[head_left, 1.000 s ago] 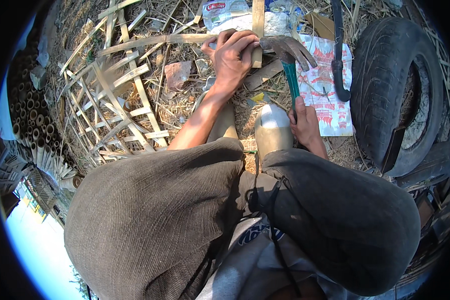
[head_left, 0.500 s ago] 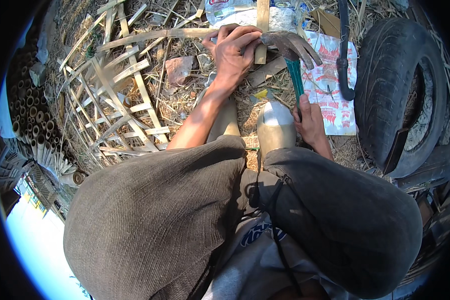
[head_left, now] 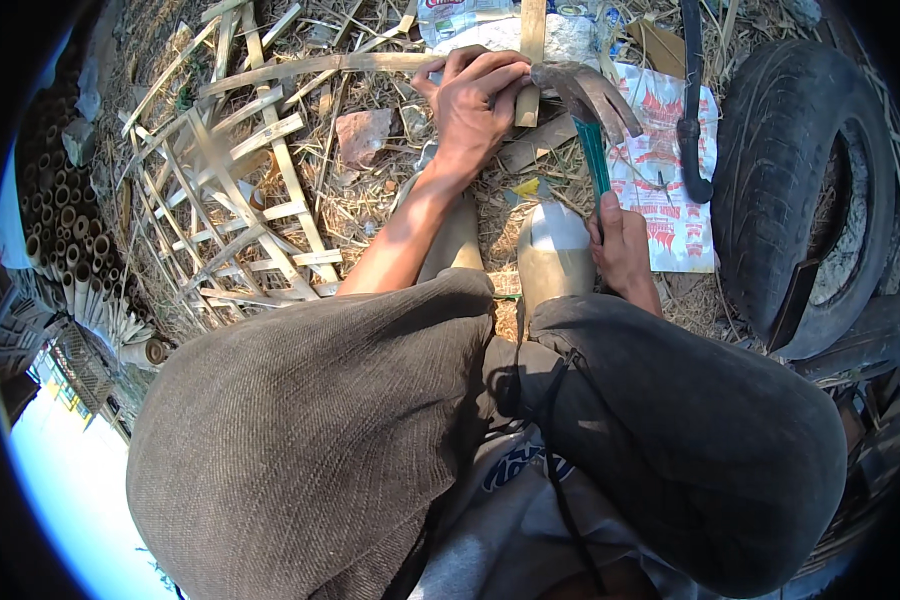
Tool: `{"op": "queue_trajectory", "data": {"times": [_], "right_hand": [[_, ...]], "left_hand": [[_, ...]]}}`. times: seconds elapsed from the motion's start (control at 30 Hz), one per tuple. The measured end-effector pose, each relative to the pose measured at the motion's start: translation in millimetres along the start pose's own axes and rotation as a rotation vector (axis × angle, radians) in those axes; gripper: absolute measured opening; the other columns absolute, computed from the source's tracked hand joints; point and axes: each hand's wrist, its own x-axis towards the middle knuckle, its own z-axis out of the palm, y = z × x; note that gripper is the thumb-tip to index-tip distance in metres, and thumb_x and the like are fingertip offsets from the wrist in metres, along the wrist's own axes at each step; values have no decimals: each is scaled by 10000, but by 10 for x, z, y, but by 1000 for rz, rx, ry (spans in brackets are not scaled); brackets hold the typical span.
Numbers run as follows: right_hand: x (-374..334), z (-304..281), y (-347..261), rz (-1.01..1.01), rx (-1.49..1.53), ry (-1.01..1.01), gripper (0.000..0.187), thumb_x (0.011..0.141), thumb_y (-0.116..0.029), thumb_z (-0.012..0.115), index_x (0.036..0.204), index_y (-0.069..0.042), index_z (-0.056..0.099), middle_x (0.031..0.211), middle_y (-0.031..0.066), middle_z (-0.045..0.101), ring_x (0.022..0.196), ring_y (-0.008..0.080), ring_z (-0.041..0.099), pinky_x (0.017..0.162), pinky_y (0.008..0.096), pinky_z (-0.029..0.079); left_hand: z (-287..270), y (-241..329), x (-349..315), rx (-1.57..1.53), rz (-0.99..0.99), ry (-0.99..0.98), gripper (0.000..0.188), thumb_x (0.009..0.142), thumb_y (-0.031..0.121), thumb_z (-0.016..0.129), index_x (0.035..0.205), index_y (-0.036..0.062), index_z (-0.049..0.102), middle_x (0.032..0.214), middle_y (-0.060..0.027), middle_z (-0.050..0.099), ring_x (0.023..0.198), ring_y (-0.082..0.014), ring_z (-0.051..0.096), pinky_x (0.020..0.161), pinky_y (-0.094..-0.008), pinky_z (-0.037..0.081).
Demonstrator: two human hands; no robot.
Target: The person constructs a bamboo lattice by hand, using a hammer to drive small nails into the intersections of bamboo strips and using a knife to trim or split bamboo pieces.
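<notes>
Slight view shift, right fingers [head_left: 611, 214] around hammer [head_left: 591, 145], left fingers [head_left: 492, 67] by slat [head_left: 533, 35]

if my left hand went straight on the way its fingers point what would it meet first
Probably the hammer head, just to the right of your left hand; depth is unclear here, so they may already be touching.

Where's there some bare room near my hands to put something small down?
The lower part of the printed sheet looks best, between your right hand and the tire. A straw-littered strip of ground lies between your left forearm and the slatted lattice. It's crowded around your left hand, where the hammer and two slats come close together.
</notes>
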Motion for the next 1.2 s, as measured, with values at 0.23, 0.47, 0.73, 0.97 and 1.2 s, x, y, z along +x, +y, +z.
{"op": "queue_trajectory", "data": {"times": [0.23, 0.47, 0.73, 0.97, 1.2], "right_hand": [[-48, 19, 20, -82, 2, 37, 759, 1060, -631, 385, 615, -32, 525, 544, 19, 474, 546, 137, 465, 530, 337, 374], [-24, 15, 129, -120, -47, 101, 767, 1060, -613, 407, 632, 5, 556, 541, 56, 495, 554, 162, 487, 538, 371, 396], [-48, 64, -56, -171, -237, 118, 743, 1062, -579, 434, 662, 34, 562, 537, 83, 485, 547, 178, 463, 534, 398, 387], [-4, 49, 22, -114, -189, 121, 742, 1068, -574, 421, 663, 31, 562, 543, 78, 488, 557, 169, 478, 534, 396, 379], [-26, 57, 104, -58, 17, 108, 737, 1071, -604, 394, 608, -41, 499, 534, 20, 454, 539, 131, 445, 515, 333, 347]], "left_hand": [[0, 12, 4, -1, 21, 11, 119, 816, 202, 794, 920, 259, 810, 1028, 138, 757, 1050, -147, 639, 1032, -485, 234], [-51, 82, 35, 3, 1, -40, 102, 847, 209, 788, 942, 221, 821, 1043, 123, 768, 1061, -139, 625, 1053, -447, 223], [-65, 35, -7, -7, -11, -27, 116, 840, 187, 783, 948, 207, 822, 1054, 95, 773, 1069, -151, 625, 1061, -460, 222], [-97, 38, 55, -151, -55, -32, 137, 830, 159, 803, 965, 177, 825, 992, 56, 788, 1007, -175, 647, 998, -350, 356], [-122, 29, 84, -131, 10, -47, 162, 859, 161, 795, 1018, 173, 825, 1022, 34, 788, 1002, -184, 644, 940, -320, 463]]}}
